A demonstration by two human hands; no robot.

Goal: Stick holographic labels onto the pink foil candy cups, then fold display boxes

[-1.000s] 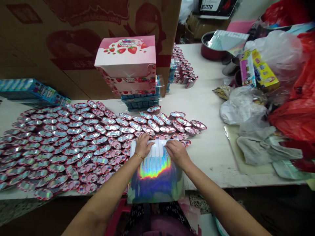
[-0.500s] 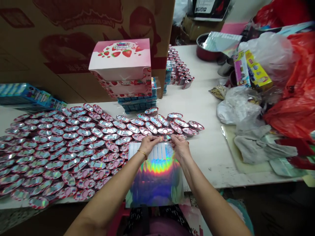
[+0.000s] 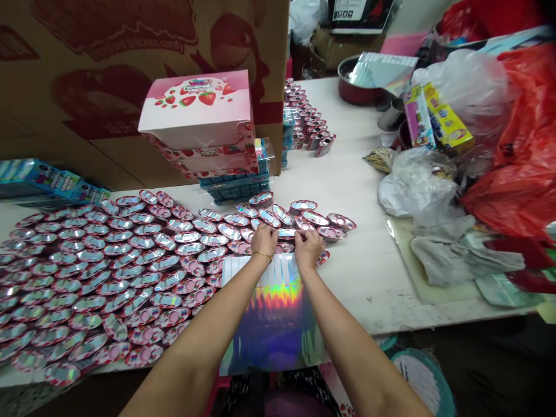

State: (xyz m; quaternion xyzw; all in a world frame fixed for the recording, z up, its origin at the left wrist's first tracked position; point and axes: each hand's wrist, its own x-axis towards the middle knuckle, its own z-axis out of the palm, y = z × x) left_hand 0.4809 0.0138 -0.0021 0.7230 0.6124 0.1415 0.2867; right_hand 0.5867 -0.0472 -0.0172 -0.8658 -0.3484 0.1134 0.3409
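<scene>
Presently, the left hand (image 3: 265,240) and right hand (image 3: 308,248) are working close together at the front of the desk (image 3: 369,278). Between them, one oval container (image 3: 287,233) is showing a silvery label on its top. The left fingers are curling nearly closed at its left end, the right fingers likewise at its right end; whether they are pinching or only pressing the label cannot be told. A rainbow-shining sheet (image 3: 273,324) is lying at six o'clock from the hands, partly beneath the forearms and overhanging the desk's edge, with pale strips showing along its far part. Many oval containers (image 3: 117,272) are standing packed at nine o'clock, most bearing silvery labels, some showing pink centres. At eleven o'clock, pink strawberry-printed boxes (image 3: 200,110) are resting on blue packs (image 3: 237,186), before a large carton (image 3: 143,69). A dark red pan (image 3: 358,94) is sitting at one o'clock, and a grey cloth (image 3: 460,258) is lying at three o'clock. A thin bracelet (image 3: 262,253) is circling the left wrist.
</scene>
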